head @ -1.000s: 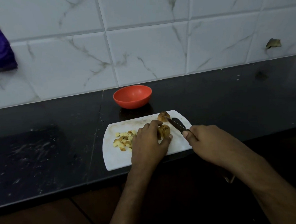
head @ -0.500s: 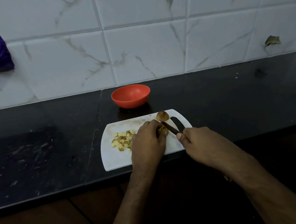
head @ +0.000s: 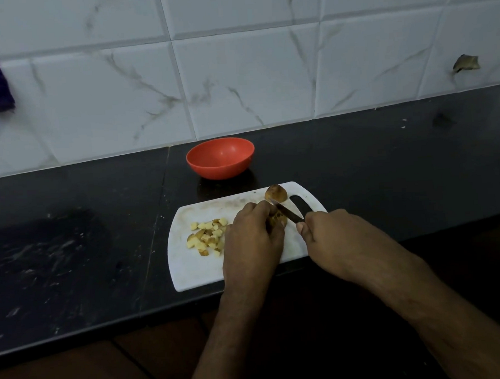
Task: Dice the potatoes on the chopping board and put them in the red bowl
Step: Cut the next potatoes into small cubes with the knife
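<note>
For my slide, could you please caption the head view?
Left hand steadies a potato while right hand slices with a knife; red bowl waits empty.

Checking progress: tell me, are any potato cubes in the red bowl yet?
No, the red bowl looks empty; the potato cubes lie on the chopping board.

No lettering, label, brand, number or sign can be read anywhere in this dim kitchen scene, whether on the wall tiles, the counter, the board or the bowl.
</note>
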Action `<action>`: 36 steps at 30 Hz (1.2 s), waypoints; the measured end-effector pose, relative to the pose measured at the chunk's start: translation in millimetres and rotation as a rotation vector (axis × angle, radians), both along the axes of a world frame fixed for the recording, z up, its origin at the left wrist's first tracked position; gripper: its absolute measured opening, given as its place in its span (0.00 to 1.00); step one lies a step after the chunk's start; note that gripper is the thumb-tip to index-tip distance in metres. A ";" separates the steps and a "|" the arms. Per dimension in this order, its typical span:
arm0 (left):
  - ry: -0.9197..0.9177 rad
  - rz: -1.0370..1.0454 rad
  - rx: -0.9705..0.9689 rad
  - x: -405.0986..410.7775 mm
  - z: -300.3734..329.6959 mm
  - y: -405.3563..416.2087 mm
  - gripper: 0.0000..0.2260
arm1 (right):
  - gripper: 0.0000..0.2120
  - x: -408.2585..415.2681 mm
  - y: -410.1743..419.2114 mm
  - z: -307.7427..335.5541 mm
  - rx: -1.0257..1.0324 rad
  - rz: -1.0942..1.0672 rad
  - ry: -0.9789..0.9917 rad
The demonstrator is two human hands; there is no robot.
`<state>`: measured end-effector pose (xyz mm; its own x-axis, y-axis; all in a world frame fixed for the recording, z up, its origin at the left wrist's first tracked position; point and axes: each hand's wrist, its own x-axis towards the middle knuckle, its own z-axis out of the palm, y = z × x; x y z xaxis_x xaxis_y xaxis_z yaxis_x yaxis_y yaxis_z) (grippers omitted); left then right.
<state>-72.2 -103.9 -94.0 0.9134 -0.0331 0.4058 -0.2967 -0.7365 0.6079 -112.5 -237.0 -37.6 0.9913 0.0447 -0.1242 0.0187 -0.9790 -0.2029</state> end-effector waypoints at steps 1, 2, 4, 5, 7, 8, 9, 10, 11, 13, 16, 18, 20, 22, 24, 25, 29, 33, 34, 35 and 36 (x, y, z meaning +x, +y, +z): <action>-0.004 -0.003 0.000 0.3 -0.7 0.5 0.07 | 0.15 2.4 0.7 -1.9 0.013 -0.002 -0.012; -0.008 -0.007 -0.003 0.8 -1.4 1.0 0.07 | 0.17 5.6 1.5 -4.3 0.029 -0.008 -0.027; -0.014 -0.011 -0.011 1.1 -3.5 1.4 0.06 | 0.18 12.8 3.0 -7.3 0.048 -0.007 -0.019; -0.016 -0.008 -0.010 1.0 -4.2 1.3 0.06 | 0.18 16.3 3.8 -7.1 0.045 0.001 0.004; -0.007 -0.002 -0.002 0.5 -3.4 0.4 0.06 | 0.18 21.0 4.3 -3.9 0.031 0.019 0.050; 0.001 -0.004 -0.002 0.1 -2.8 0.0 0.06 | 0.17 21.4 3.3 -2.0 0.022 0.026 0.068; 0.008 -0.007 -0.003 -0.4 -2.5 -0.1 0.07 | 0.17 20.2 1.6 -0.7 0.014 0.036 0.086; 0.011 -0.009 -0.004 -0.9 -2.0 -0.1 0.07 | 0.17 17.6 -0.5 -0.5 0.008 0.043 0.109; 0.011 -0.010 -0.002 -1.2 -1.5 0.3 0.08 | 0.16 13.5 -2.4 -0.6 0.004 0.050 0.132; 0.007 -0.011 -0.004 -1.6 -1.1 0.3 0.08 | 0.14 3.3 -7.0 -0.6 0.002 0.052 0.156; 0.019 -0.009 -0.023 -3.0 -0.6 0.4 0.09 | 0.15 -10.6 -13.0 1.7 -0.018 0.052 0.155; 0.015 0.002 -0.036 -4.6 -1.6 1.1 0.09 | 0.15 -17.4 -17.0 2.5 -0.022 0.062 0.157; 0.010 0.013 -0.049 -6.2 -2.1 2.2 0.10 | 0.16 -23.0 -20.6 1.5 -0.029 0.061 0.134; 0.003 0.011 -0.055 -6.2 -2.6 3.4 0.11 | 0.18 -28.6 -24.9 -0.7 -0.033 0.043 0.090; -0.002 -0.007 -0.033 -4.9 -3.5 3.7 0.14 | 0.19 -35.3 -29.8 -1.7 -0.012 0.011 0.028; -0.005 -0.018 -0.009 -4.4 -4.0 3.3 0.15 | 0.19 -38.5 -31.5 -0.2 0.009 -0.007 -0.019; -0.031 -0.017 0.139 -2.8 -3.5 -2.1 0.18 | 0.19 -35.1 -31.1 5.7 0.121 -0.045 -0.166; -0.014 -0.022 0.138 0.2 -1.4 -3.7 0.14 | 0.18 -12.8 -28.1 -12.5 0.156 -0.061 -0.144; -0.008 -0.023 0.124 0.5 -0.8 -3.6 0.12 | 0.18 -9.0 -27.5 -17.6 0.172 -0.061 -0.130; -0.008 -0.023 0.116 0.5 -0.5 -3.4 0.11 | 0.18 -6.8 -26.5 -21.3 0.189 -0.057 -0.119; -0.009 -0.022 0.112 0.8 -0.5 -3.4 0.11 | 0.18 -5.6 -25.3 -23.3 0.200 -0.051 -0.111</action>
